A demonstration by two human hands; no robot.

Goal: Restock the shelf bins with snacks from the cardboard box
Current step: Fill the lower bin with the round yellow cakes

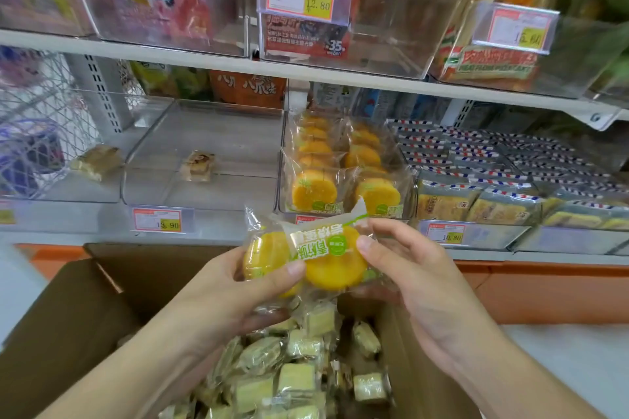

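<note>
Two round yellow cakes in clear plastic wrappers [306, 258] are held above the open brown cardboard box [85, 309], before the clear plastic shelf bin [343, 173], pinched between thumb and curled fingers of the left hand [238, 292] and the right hand [408, 269].

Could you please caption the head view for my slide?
Both hands hold wrapped yellow cakes above the cardboard box, facing the cake bin.

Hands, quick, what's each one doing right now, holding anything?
Left hand: grips the yellow cake packets from the left.
Right hand: pinches the same packets from the right.
</note>
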